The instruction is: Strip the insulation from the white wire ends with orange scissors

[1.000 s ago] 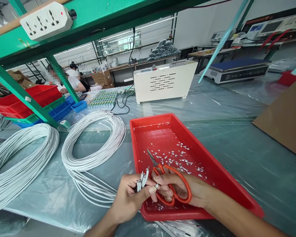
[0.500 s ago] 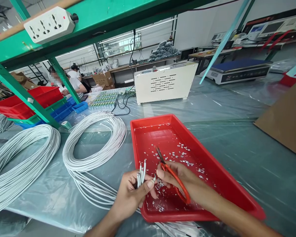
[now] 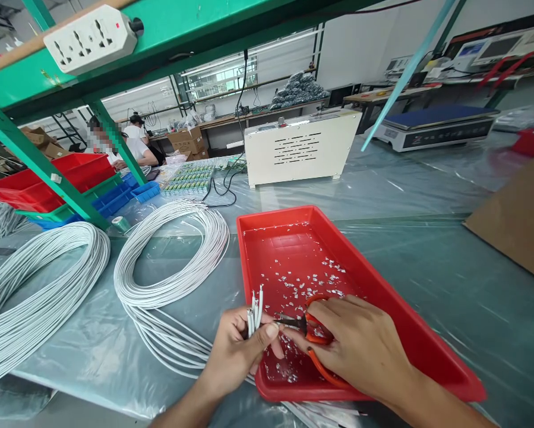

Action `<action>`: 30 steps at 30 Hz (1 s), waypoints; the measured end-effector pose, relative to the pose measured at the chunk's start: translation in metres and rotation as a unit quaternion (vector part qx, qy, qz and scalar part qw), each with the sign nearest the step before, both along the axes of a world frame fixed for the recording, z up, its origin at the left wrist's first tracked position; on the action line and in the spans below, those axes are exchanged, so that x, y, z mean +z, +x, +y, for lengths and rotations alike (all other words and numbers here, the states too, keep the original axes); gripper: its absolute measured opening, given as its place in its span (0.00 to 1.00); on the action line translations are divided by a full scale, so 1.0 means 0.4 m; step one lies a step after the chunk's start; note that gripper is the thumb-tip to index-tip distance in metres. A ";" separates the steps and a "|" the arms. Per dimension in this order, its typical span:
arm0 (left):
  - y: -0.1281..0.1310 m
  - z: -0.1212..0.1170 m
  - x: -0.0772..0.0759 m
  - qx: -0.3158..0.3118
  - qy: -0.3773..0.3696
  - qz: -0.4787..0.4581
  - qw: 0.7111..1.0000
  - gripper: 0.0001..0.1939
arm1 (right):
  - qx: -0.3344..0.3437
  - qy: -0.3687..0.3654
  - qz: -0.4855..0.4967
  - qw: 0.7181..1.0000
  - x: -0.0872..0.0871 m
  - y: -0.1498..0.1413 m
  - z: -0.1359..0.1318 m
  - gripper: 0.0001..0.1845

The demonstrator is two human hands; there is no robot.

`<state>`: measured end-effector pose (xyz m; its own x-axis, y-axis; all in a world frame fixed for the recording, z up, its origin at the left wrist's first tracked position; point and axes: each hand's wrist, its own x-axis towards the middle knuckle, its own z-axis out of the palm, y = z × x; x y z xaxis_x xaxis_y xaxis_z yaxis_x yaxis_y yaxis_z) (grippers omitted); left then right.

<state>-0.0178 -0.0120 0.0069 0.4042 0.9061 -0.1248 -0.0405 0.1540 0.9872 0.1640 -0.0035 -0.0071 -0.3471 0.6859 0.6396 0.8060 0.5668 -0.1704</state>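
My left hand [image 3: 242, 351] is closed around several white cables [image 3: 256, 312], their cut ends sticking up past the fingers. One cable end is pinched between thumb and forefinger. My right hand [image 3: 360, 345] grips orange-handled scissors [image 3: 319, 333], with the dark blades at that pinched end; whether they touch it is hard to tell. Both hands are over the near left part of a red tray [image 3: 365, 249], which has small silvery scraps [image 3: 302, 285] scattered in it. The held cables run back to a coiled white cable bundle [image 3: 173, 297] on the left.
A second cable coil [image 3: 39, 297] lies farther left. Behind the tray stands a cream metal box [image 3: 305, 148]. Stacked bins [image 3: 53, 184] are at the left, a scale [image 3: 436, 128] and a cardboard sheet [image 3: 516, 220] at the right. A green shelf beam [image 3: 182, 30] crosses overhead. People sit farther back.
My right hand has turned the scissors from pointing up and away to pointing left, bringing the blades to the pinched cable end. My left hand has stayed nearly still.
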 end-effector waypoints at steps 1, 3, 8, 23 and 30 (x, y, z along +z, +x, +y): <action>0.001 0.000 0.001 -0.002 0.000 0.000 1.000 0.17 | 0.000 0.002 -0.002 1.000 -0.001 -0.001 -0.001 0.18; 0.003 0.000 0.003 0.001 -0.004 0.002 1.000 0.17 | -0.001 0.004 -0.003 1.000 -0.001 -0.001 -0.002 0.18; 0.002 -0.002 0.004 0.007 0.001 0.003 1.000 0.18 | 0.000 0.027 -0.012 1.000 0.003 0.004 -0.002 0.17; 0.000 -0.002 -0.004 0.005 0.012 0.011 1.000 0.17 | -0.008 0.041 -0.044 0.998 0.002 0.006 -0.007 0.16; -0.001 -0.008 0.000 0.011 0.015 0.024 1.000 0.17 | -0.002 0.011 -0.041 0.999 0.004 0.006 -0.010 0.16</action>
